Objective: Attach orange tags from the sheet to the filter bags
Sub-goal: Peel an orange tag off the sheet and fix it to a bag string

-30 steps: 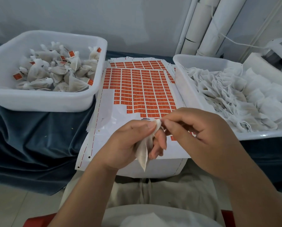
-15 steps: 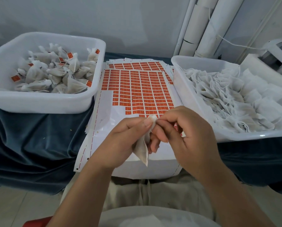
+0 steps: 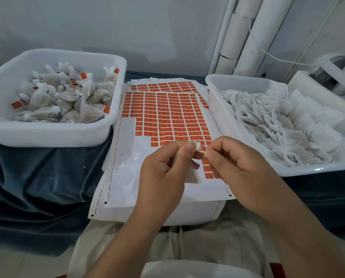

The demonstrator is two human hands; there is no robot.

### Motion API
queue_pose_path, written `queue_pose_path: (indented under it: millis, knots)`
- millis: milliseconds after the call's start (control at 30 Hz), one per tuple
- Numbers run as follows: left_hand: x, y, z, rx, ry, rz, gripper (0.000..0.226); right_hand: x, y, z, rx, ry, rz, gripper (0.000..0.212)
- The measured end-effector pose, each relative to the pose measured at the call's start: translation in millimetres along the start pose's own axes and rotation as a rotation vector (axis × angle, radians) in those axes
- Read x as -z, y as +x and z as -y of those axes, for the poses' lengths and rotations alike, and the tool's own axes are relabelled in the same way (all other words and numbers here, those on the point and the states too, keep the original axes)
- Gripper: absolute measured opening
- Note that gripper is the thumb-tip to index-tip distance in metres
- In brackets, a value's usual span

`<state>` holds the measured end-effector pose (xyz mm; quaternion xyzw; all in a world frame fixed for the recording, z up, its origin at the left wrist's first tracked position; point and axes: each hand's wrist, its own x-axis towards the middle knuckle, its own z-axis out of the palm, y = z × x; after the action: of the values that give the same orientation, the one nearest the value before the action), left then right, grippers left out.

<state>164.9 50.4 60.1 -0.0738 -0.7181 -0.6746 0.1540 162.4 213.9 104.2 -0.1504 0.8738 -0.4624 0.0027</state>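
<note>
filter bag (image 3: 193, 174) gripped in left hand (image 3: 163, 171), right hand (image 3: 239, 169) pinching its top

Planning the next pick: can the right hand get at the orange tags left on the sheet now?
Probably, once freed. The right hand hovers over the orange tags on the white sheet, nothing between, but its fingertips pinch at the top of the white filter bag held by the left hand.

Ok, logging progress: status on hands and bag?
Left hand grips filter bag. Right hand pinches at its top, over tag sheet. Nothing blocking.
</note>
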Motion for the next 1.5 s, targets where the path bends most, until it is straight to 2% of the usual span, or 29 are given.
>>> queue_pose_path:
  millis: [133, 200, 333, 500, 600, 700, 767, 900, 1033, 1133, 1200, 1267, 1333, 1433, 1500]
  knots:
    - [-4, -2, -2, 0.06, -0.122, -0.039, 0.011, -1, 1, -2, -0.074, 0.2, 0.041, 0.023]
    - [-2, -1, -3, 0.061, -0.183, -0.038, 0.017, -4, 1, -2, -0.072, 0.268, 0.066, 0.021]
    - [0, -1, -5, -0.044, -0.052, 0.121, 0.025, -9, 2, -1, -0.092, 0.394, 0.087, 0.021]
    - [6, 2, -5, 0.007, -0.064, 0.168, 0.018, -9, 2, -2, -0.133, 0.446, 0.107, 0.018]
    - [6, 2, -3, 0.02, -0.031, 0.117, 0.011, -9, 4, -5, -0.127, 0.384, 0.088, 0.021]
    - [3, 2, -1, 0.023, 0.015, 0.027, 0.022, -8, 3, -7, -0.074, 0.259, 0.092, 0.024]
    - [7, 5, 2, 0.06, 0.011, -0.065, 0.03, -5, 1, -8, -0.058, 0.272, 0.121, 0.022]
    - [15, 12, 4, 0.211, -0.14, -0.116, 0.038, -2, 2, -12, -0.099, 0.547, 0.174, 0.019]
    - [16, 12, 3, 0.373, -0.34, 0.025, 0.039, -9, 10, -15, -0.135, 0.894, 0.113, 0.012]
    - [18, 13, 2, 0.455, -0.513, 0.188, 0.035, -15, 10, -14, -0.12, 1.224, 0.18, 0.01]
    - [18, 11, 2, 0.39, -0.432, 0.277, 0.036, -18, 10, -12, -0.133, 1.391, 0.203, 0.01]
    - [16, 8, 2, 0.27, -0.293, 0.303, 0.024, -20, 11, -10, -0.14, 1.451, 0.188, 0.012]
    - [11, 6, 3, 0.156, -0.16, 0.222, 0.016, -20, 11, -9, -0.142, 1.39, 0.118, 0.013]
    - [3, 5, 9, 0.005, 0.159, 0.074, 0.029, -19, 9, -10, -0.13, 1.188, 0.003, 0.017]
    - [1, 4, 8, 0.021, 0.169, 0.05, 0.035, -16, 7, -10, -0.107, 1.117, -0.037, 0.018]
